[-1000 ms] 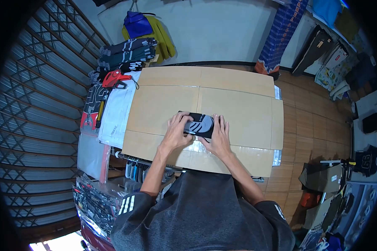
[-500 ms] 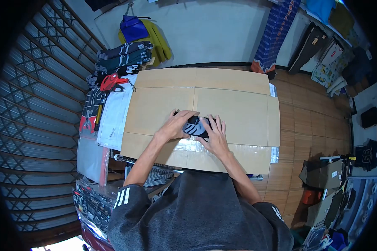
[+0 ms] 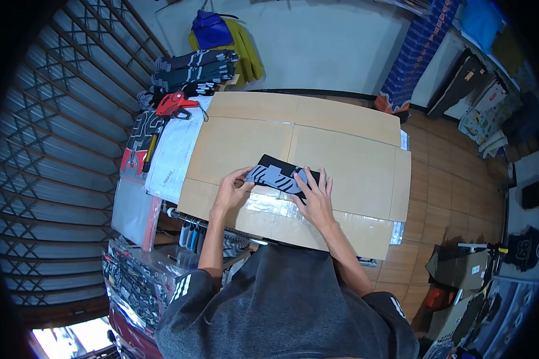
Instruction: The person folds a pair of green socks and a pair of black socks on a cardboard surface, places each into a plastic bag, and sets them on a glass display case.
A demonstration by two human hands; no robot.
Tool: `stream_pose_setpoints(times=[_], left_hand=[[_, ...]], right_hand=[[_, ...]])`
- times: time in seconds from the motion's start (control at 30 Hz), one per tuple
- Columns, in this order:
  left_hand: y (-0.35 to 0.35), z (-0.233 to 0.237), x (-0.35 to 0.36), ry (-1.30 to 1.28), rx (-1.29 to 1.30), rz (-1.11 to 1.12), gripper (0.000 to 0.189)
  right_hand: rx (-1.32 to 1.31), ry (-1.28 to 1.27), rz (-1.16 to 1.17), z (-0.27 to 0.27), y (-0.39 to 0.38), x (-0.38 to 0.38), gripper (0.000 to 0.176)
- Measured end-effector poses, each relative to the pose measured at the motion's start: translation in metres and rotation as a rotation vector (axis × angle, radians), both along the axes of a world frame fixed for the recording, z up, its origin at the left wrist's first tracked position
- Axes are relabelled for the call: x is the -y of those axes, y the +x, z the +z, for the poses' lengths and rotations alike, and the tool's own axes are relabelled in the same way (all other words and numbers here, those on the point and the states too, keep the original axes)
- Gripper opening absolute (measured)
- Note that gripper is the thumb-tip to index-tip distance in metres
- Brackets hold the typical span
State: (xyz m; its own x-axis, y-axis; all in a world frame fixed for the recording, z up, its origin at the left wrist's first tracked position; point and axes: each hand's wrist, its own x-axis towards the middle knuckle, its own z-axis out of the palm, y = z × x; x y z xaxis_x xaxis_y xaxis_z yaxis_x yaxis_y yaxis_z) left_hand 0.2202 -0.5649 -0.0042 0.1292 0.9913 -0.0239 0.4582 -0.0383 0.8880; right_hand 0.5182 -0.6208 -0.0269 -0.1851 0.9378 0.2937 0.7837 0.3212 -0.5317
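Observation:
A folded black and grey sock (image 3: 275,177) with diagonal dark stripes lies over the cardboard (image 3: 347,161). At its left end, my left hand (image 3: 232,188) pinches the edge between thumb and fingers. My right hand (image 3: 317,200) rests on the right end, fingers stretched across the top and thumb at the near edge, gripping it. The far edge and middle of the sock show between the two hands. Part of its right end is hidden under my right fingers.
Left of the cardboard lie a red tape dispenser (image 3: 175,106), a yellow and black tool (image 3: 151,152) and white plastic packaging (image 3: 173,161). Folded dark clothes (image 3: 194,72) are stacked behind. Open cardboard boxes (image 3: 458,269) stand on the floor at right.
My left hand has moved left and off the top of the sock to its left end, so more of the sock shows. My right hand stays at the right end. The camera view has shifted.

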Motion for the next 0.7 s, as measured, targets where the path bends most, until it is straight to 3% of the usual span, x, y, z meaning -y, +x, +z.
stream_pose_setpoints(times=[0.33, 0.43, 0.53, 0.7], left_hand=[[-0.002, -0.027, 0.004, 0.112, 0.036, 0.102, 0.016], [0.005, -0.017, 0.002, 0.164, 0.129, 0.049, 0.016], [0.004, -0.004, 0.004, 0.092, 0.028, 0.001, 0.019], [0.007, -0.025, 0.003, 0.14, 0.125, 0.025, 0.017]], right_hand=[[-0.017, -0.003, 0.0, 0.002, 0.001, 0.0, 0.069], [-0.03, -0.006, 0.009, 0.003, 0.003, 0.001, 0.069], [-0.03, -0.035, 0.003, 0.004, 0.003, 0.001, 0.069], [-0.029, -0.037, -0.001, 0.004, 0.002, 0.002, 0.069]])
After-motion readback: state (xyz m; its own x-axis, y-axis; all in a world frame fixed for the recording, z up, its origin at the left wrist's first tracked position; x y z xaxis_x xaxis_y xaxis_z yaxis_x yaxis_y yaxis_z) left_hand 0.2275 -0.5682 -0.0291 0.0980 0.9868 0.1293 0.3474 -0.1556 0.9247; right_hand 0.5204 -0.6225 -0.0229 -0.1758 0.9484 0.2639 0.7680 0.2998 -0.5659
